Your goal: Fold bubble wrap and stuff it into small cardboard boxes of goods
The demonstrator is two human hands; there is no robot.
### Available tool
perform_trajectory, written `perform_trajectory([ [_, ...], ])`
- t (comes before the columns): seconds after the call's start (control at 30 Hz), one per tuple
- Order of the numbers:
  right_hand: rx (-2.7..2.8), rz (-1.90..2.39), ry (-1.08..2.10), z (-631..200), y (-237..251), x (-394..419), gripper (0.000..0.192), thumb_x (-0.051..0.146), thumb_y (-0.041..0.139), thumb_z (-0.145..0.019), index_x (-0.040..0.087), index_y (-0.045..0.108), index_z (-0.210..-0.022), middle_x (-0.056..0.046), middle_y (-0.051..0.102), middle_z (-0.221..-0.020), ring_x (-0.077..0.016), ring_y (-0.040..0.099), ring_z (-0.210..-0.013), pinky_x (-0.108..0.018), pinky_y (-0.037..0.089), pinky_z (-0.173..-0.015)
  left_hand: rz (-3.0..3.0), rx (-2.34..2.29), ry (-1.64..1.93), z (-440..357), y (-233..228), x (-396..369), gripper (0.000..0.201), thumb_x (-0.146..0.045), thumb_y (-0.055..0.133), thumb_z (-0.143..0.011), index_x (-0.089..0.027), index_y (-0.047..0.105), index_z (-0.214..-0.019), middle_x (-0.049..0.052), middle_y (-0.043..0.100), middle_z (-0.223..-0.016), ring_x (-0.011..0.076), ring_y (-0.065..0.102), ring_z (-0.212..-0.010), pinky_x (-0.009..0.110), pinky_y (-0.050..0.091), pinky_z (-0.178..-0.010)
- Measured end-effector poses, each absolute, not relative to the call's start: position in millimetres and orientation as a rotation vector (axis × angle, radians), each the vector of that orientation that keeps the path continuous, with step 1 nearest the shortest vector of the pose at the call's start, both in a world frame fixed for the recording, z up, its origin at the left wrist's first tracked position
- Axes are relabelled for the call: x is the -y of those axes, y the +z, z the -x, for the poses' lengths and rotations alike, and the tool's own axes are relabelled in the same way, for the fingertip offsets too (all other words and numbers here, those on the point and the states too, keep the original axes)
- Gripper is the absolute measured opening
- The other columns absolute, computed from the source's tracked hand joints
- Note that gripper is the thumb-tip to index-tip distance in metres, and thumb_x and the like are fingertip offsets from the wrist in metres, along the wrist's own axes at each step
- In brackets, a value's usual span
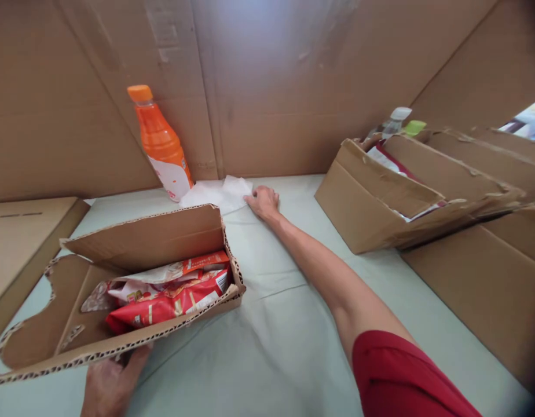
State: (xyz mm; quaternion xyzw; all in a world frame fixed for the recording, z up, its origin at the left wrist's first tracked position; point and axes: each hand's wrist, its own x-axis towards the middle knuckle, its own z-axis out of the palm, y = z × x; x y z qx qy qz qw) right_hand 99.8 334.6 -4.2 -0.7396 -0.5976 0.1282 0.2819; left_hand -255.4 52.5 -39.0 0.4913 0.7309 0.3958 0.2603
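My right hand (264, 201) reaches far across the table, its fingers curled at the right end of a thin, crumpled white sheet (219, 194), which looks like tissue or a plastic bag. At the lower left, my left hand (113, 379) grips the near side of an open cardboard box (150, 240); its fingertips are hidden behind the wall. Inside that box lie several packets, among them a red snack packet (172, 304). Just behind the box, an orange drink bottle (165, 147) with an orange cap leans by the white sheet.
Cut cardboard boxes (358, 202) stand on the right, with a clear bottle (395, 121) and a green cap (414, 127) showing behind. A flat carton (28, 231) lies at the left. Tall cardboard walls (271, 87) close off the back of the pale green tabletop (285, 347).
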Motion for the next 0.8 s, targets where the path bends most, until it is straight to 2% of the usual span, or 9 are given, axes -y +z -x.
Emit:
perform_trajectory([
  [0.1, 1.599, 1.995, 0.326, -99, -9, -328, 0.019, 0.030, 0.059, -0.088, 0.018, 0.073, -0.088, -0.011, 0.073, -0.112, -0.0286, 0.061, -0.113, -0.041, 0.041, -0.099, -1.342, -2.030, 1.059, 257, -41, -53, 0.043, -0.058, 0.072, -0.073, -0.019, 0.067, -0.091, 0.006, 0.072, -0.076, 0.0319, 0.071, -0.089, 0.048, 0.058, -0.090],
  [0.27, 1.678, 2.013, 0.284, -139, -2, -264, 0.023, 0.035, 0.054, -0.091, 0.020, 0.072, -0.089, -0.005, 0.073, -0.109, -0.0201, 0.064, -0.099, -0.029, 0.042, -0.085, -1.289, -1.943, 1.137, 261, -42, -60, 0.046, -0.053, 0.077, -0.065, -0.019, 0.065, -0.093, 0.007, 0.074, -0.084, 0.0312, 0.071, -0.088, 0.046, 0.061, -0.085],
  [0.37, 1.756, 2.062, 0.243, -162, 8, -228, 0.024, 0.035, 0.057, -0.089, 0.020, 0.069, -0.075, -0.005, 0.074, -0.097, -0.0203, 0.064, -0.089, -0.029, 0.039, -0.079, -1.279, -1.873, 1.126, 260, -39, -63, 0.049, -0.051, 0.081, -0.061, -0.019, 0.064, -0.094, 0.007, 0.075, -0.086, 0.0320, 0.072, -0.090, 0.046, 0.061, -0.086],
  [0.47, 1.842, 2.107, 0.195, -170, 19, -210, 0.027, 0.031, 0.063, -0.085, 0.019, 0.064, -0.060, -0.006, 0.072, -0.075, -0.0210, 0.061, -0.076, -0.032, 0.034, -0.075, -1.279, -1.826, 1.155, 255, -36, -62, 0.051, -0.049, 0.078, -0.066, -0.018, 0.063, -0.104, 0.008, 0.075, -0.092, 0.0325, 0.071, -0.097, 0.048, 0.059, -0.090],
  [0.53, 1.906, 2.102, 0.156, -166, 30, -209, 0.030, 0.027, 0.063, -0.085, 0.018, 0.062, -0.057, -0.007, 0.069, -0.067, -0.0208, 0.059, -0.071, -0.033, 0.032, -0.074, -1.300, -1.833, 1.178, 251, -36, -60, 0.053, -0.049, 0.075, -0.069, -0.017, 0.062, -0.109, 0.009, 0.074, -0.096, 0.0330, 0.070, -0.102, 0.048, 0.058, -0.093],
  [0.63, 2.007, 2.018, 0.088, -150, 53, -223, 0.030, 0.028, 0.058, -0.089, 0.018, 0.066, -0.062, -0.008, 0.073, -0.076, -0.0213, 0.060, -0.077, -0.035, 0.031, -0.079, -1.315, -1.845, 1.195, 251, -37, -61, 0.053, -0.049, 0.076, -0.067, -0.017, 0.063, -0.108, 0.008, 0.075, -0.094, 0.0323, 0.070, -0.101, 0.048, 0.057, -0.094],
  [0.8, 2.171, 1.736, -0.264, -110, 95, -289, 0.033, 0.031, 0.048, -0.099, 0.015, 0.075, -0.090, -0.012, 0.076, -0.101, -0.0248, 0.059, -0.094, -0.041, 0.031, -0.090, -1.276, -1.907, 1.118, 257, -40, -62, 0.052, -0.055, 0.078, -0.061, -0.019, 0.064, -0.095, 0.008, 0.075, -0.084, 0.0327, 0.072, -0.088, 0.046, 0.059, -0.083],
])
